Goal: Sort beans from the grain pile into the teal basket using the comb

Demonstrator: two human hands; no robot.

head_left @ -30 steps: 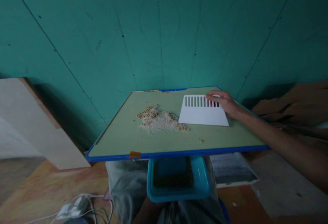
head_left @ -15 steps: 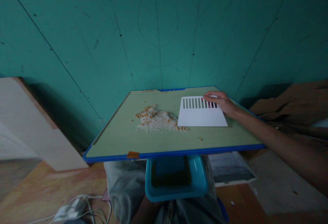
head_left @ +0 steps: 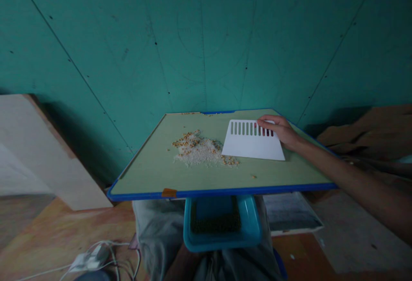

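Note:
My right hand (head_left: 279, 130) is closed on the top right corner of a white slotted scraper (head_left: 252, 147). The scraper leans over the table, its lower left corner beside a pile of white rice-like grains (head_left: 201, 151) mixed with yellow kernels (head_left: 186, 139). A few kernels lie near its lower edge. Below the table's front edge, a blue plastic basin (head_left: 222, 245) with dark green grains inside (head_left: 215, 225) sits at my lap. My left forearm (head_left: 183, 261) reaches under the basin; the hand and its fingers are hidden there.
The small table (head_left: 144, 182) has a blue rim and orange tape at its front. Behind it rises a green wall (head_left: 202, 58). A pale board (head_left: 48, 152) leans at left, above a white power strip with cables (head_left: 88, 260). Brown cardboard (head_left: 370, 131) lies at right.
The scraper has tilted slightly, its lower left corner now a little higher than its lower right. The view has shifted a little. The pile looks much the same.

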